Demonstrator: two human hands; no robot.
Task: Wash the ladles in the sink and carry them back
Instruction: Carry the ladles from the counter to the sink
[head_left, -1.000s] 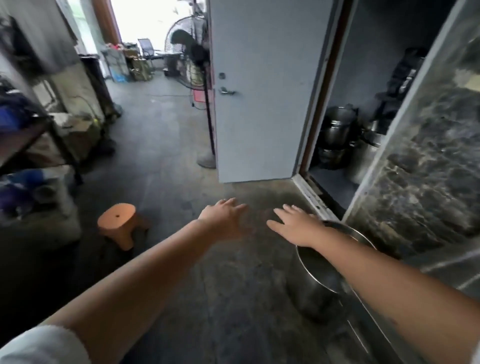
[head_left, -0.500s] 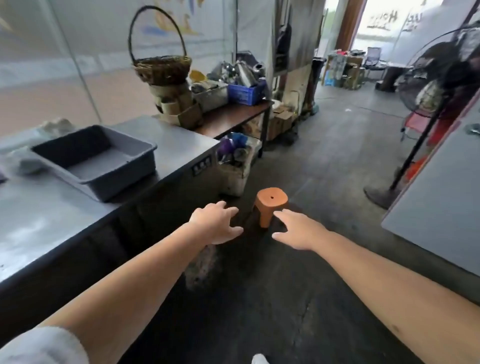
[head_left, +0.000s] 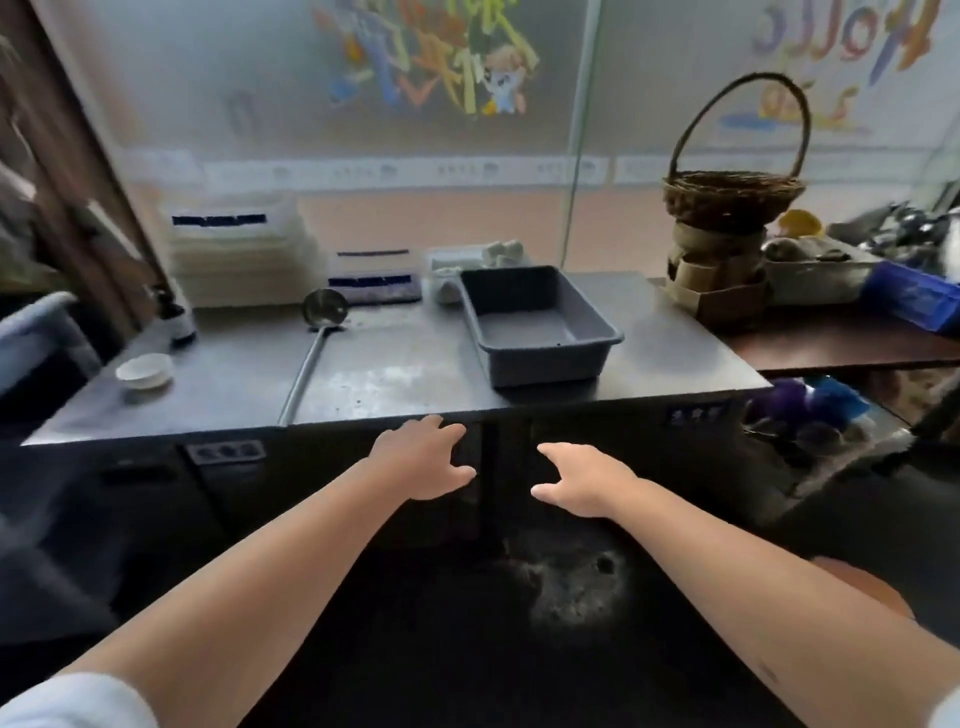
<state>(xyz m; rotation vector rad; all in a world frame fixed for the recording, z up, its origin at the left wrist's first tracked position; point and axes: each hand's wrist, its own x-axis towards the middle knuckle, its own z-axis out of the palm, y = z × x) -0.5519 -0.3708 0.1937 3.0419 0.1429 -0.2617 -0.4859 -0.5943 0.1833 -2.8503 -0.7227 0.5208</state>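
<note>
I have both hands out in front of me, just short of the near edge of the steel tabletop (head_left: 405, 384), and neither holds anything: the left hand (head_left: 423, 457) hangs with fingers loosely spread and slightly bent, a wide grip, and the right hand (head_left: 582, 486) is much the same, thumb out and fingers relaxed. The only ladle (head_left: 311, 358) I can see lies flat on the tabletop at about eleven o'clock from my left hand. Its round bowl sits toward the back, near the stacked white containers (head_left: 239, 249), and its long handle runs down toward me, reaching the front edge at roughly ten o'clock from that hand. So the long axis points nearly straight at me, leaning a little leftward at the near end. My left hand is clearly the nearer one; the right would have to cross over. The grey tub (head_left: 540, 325) stands at twelve o'clock, well apart from the ladle, and a small white bowl (head_left: 144, 370) sits further left. I judge the handle end is what the left hand should take. No sink is in view.
</note>
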